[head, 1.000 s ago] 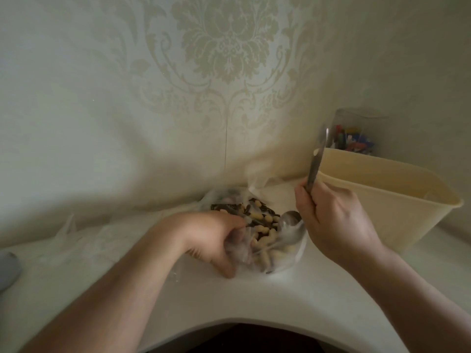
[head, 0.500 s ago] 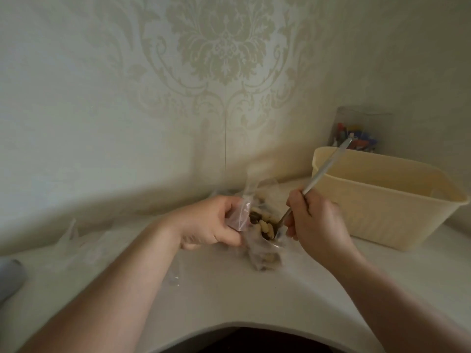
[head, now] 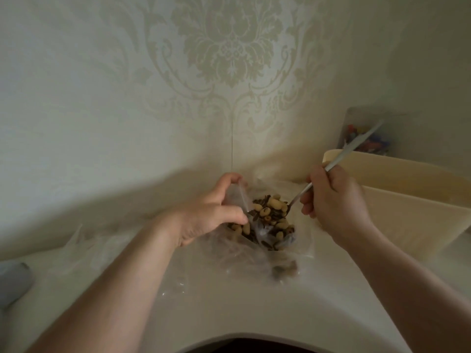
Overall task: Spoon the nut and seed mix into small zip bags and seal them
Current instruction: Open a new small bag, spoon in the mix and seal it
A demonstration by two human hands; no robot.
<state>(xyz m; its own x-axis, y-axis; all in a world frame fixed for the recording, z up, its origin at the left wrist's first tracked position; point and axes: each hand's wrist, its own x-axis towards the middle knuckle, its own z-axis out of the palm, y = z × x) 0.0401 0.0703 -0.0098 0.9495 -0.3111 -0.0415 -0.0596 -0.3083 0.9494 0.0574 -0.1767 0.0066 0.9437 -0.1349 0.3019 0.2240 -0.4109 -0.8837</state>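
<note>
My left hand (head: 207, 212) pinches a small clear zip bag (head: 235, 198) by its mouth, just left of the heap of nuts. My right hand (head: 334, 203) grips a metal spoon (head: 339, 163) by the handle, which points up to the right. The spoon's bowl holds a heap of pale nuts and dark seeds (head: 270, 207) right at the small bag's mouth. Below it a large clear bag of nut and seed mix (head: 275, 238) lies on the white table (head: 229, 314).
A cream plastic bin (head: 413, 197) stands at the right, against the wall. Behind it is a clear container of coloured items (head: 367, 138). Loose clear plastic bags (head: 84, 240) lie at the left, and a grey object (head: 12, 281) sits at the left edge.
The spoon came out of the large bag loaded with mix and now sits at the small bag's mouth. My left hand rose and holds the small bag up.
</note>
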